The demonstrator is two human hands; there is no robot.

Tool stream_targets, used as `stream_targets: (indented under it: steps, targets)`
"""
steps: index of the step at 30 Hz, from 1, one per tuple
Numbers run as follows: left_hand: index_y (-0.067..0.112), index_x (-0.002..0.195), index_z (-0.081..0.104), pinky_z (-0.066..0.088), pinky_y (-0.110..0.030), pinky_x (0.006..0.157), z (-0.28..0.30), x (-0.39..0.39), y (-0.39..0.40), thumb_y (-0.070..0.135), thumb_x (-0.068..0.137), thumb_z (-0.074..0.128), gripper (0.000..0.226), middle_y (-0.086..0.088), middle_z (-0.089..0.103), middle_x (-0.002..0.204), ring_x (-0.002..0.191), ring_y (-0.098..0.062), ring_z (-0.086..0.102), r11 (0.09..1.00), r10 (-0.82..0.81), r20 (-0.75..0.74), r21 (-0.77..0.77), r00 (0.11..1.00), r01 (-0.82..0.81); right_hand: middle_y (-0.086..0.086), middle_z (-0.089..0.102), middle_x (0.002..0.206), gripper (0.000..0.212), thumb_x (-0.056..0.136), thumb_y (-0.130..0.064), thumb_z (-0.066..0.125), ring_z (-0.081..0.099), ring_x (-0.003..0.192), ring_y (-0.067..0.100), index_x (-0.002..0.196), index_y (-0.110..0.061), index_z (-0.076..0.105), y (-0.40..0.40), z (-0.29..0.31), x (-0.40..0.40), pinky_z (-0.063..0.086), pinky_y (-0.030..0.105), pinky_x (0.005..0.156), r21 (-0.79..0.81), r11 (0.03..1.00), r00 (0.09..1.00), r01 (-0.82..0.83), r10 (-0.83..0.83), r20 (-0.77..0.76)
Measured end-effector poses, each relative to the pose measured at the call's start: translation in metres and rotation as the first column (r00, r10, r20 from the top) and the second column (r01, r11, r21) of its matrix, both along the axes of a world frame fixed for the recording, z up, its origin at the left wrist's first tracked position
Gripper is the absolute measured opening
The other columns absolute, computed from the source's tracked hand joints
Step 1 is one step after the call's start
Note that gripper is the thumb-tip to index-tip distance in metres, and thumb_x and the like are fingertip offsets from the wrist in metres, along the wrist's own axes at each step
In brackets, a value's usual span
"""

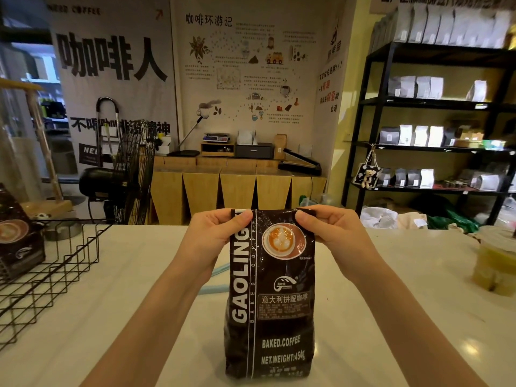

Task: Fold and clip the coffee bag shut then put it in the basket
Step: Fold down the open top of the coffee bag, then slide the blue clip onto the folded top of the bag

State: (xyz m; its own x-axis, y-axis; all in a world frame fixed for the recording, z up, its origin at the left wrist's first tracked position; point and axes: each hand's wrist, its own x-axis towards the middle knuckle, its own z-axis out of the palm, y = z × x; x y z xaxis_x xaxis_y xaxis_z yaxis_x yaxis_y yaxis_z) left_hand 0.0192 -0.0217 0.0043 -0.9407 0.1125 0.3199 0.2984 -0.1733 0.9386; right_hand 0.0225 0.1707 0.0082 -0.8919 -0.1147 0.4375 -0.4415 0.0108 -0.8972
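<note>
Two hands pinched the top edge of the coffee bag (272,297), which stood upright on the white counter (391,317), long axis vertical, label toward the wearer. Left hand (216,233) clamped the top left corner, thumb in front, fingers curled behind; right hand (326,230) clamped the top right corner the same way — both equally near, forearms converging from below. The top strip ran level between the two grips, so my read is the fold would roll along that horizontal edge. No clip was clearly in either hand; a pale blue item (215,277) lay on the counter just behind the bag, partly hidden — can't tell what it was. Black wire basket (55,263) sat well apart to the left, another coffee bag (19,233) at its far side.
</note>
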Motion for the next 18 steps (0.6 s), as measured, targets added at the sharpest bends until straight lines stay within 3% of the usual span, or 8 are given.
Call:
stream_targets:
  steps: [4, 8, 10, 13, 18]
  targets:
    - [0.01, 0.08, 0.071, 0.052, -0.023, 0.069, -0.001, -0.001, -0.003, 0.02, 0.078, 0.06, 0.015, -0.001, 0.073, 0.07, 0.068, -0.012, 0.067, 0.998, -0.006, -0.027, -0.065, 1.0, 0.004, -0.007, 0.074, 0.063, 0.011, 0.083, -0.015, 0.059, 0.069, 0.062, 0.006, 0.08, -0.017, 0.07, -0.004, -0.002, -0.002, 0.052, 0.011, 0.056, -0.027, 1.0, 1.0, 0.003, -0.003, 0.017]
    - [0.019, 0.088, 0.07, 0.051, -0.02, 0.079, 0.004, -0.004, -0.02, 0.039, 0.074, 0.053, 0.03, 0.004, 0.075, 0.085, 0.085, -0.01, 0.068, 0.958, -0.127, -0.015, -0.262, 0.992, 0.118, -0.006, 0.074, 0.067, 0.011, 0.084, -0.016, 0.059, 0.069, 0.065, 0.008, 0.083, -0.018, 0.07, -0.006, -0.005, -0.005, 0.053, 0.013, 0.06, -0.036, 0.999, 1.0, 0.024, -0.024, 0.013]
    - [0.022, 0.094, 0.068, 0.05, -0.023, 0.086, 0.0, -0.012, -0.036, 0.042, 0.074, 0.053, 0.033, 0.004, 0.074, 0.095, 0.093, -0.009, 0.066, 0.916, -0.106, 0.024, -0.387, 0.994, 0.107, -0.006, 0.074, 0.068, 0.011, 0.084, -0.017, 0.059, 0.069, 0.066, 0.008, 0.084, -0.017, 0.07, -0.007, -0.006, -0.006, 0.054, 0.013, 0.061, -0.045, 0.999, 0.999, 0.028, -0.027, 0.018]
    - [0.02, 0.095, 0.069, 0.048, -0.027, 0.087, -0.019, -0.03, -0.058, 0.034, 0.08, 0.059, 0.022, 0.004, 0.071, 0.097, 0.093, -0.01, 0.064, 0.75, 0.07, 0.058, -0.661, 0.996, -0.014, -0.008, 0.074, 0.066, 0.01, 0.084, -0.016, 0.059, 0.069, 0.065, 0.006, 0.085, -0.017, 0.069, -0.007, -0.008, -0.007, 0.053, 0.012, 0.059, -0.053, 0.998, 0.999, 0.036, -0.035, 0.025]
    - [0.016, 0.101, 0.067, 0.041, -0.024, 0.079, -0.062, -0.06, -0.075, 0.023, 0.081, 0.063, 0.022, 0.0, 0.067, 0.104, 0.09, -0.012, 0.056, 0.294, 0.226, -0.001, -0.953, 0.974, -0.069, -0.006, 0.074, 0.07, 0.01, 0.084, -0.019, 0.059, 0.069, 0.07, 0.01, 0.084, -0.02, 0.069, -0.008, -0.01, -0.008, 0.053, 0.019, 0.067, -0.048, 0.997, 0.998, 0.054, -0.052, 0.038]
